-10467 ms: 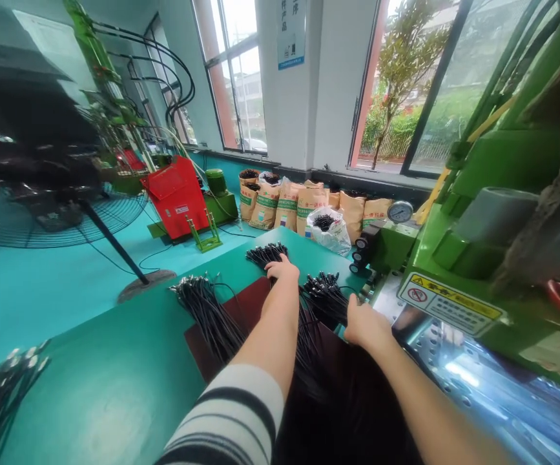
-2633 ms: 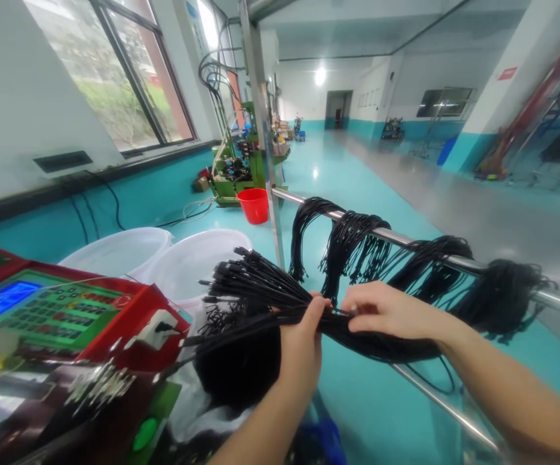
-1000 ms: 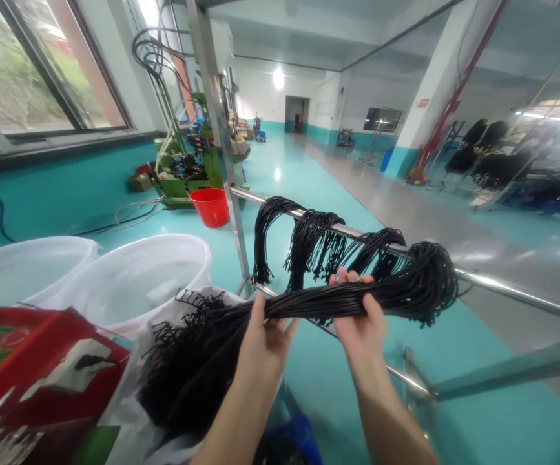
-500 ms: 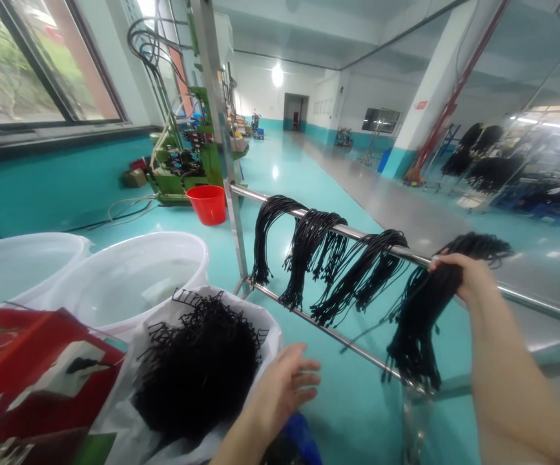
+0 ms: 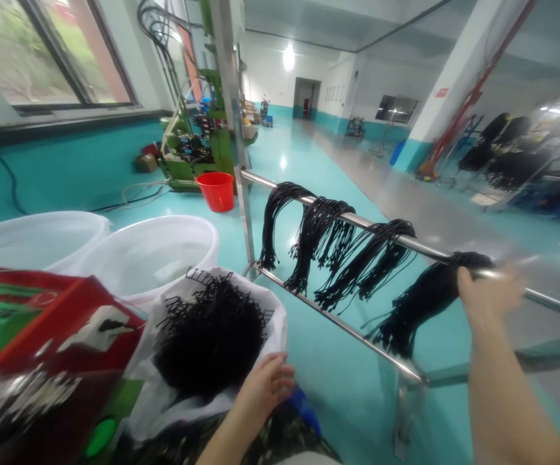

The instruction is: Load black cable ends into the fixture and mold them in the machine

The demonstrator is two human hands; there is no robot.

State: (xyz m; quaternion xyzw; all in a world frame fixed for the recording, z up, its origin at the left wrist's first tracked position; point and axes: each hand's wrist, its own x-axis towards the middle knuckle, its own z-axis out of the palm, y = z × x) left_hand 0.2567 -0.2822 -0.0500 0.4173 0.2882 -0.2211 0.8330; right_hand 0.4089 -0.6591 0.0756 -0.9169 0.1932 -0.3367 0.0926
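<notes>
Several bundles of thin black cords (image 5: 328, 226) hang over a metal rail (image 5: 425, 248), their knotted-looking ends dangling on the near side. The rightmost cord bundle (image 5: 422, 300) is draped over the same rail and slants down to the left. Just right of it, my right hand (image 5: 490, 294) is at the rail, thumb apart from the fingers and close to the bundle; its fingertips are blurred. My left hand (image 5: 270, 381) is low beside a white-lined container (image 5: 280, 323) heaped with black cord-like pieces (image 5: 212, 342). Its fingers are loosely bent and apart, holding nothing.
Two white tubs (image 5: 163, 226) stand at the left, behind a red bag-like thing (image 5: 86, 303). A red bucket (image 5: 216, 192) sits by a green machine (image 5: 187, 155). The rack's upright post (image 5: 243, 213) and lower bar (image 5: 338, 321) border the near floor.
My right hand has moved right and loosened from the rightmost bundle, which now hangs on the rail. My left hand has shifted left and slightly down. The view has tilted slightly.
</notes>
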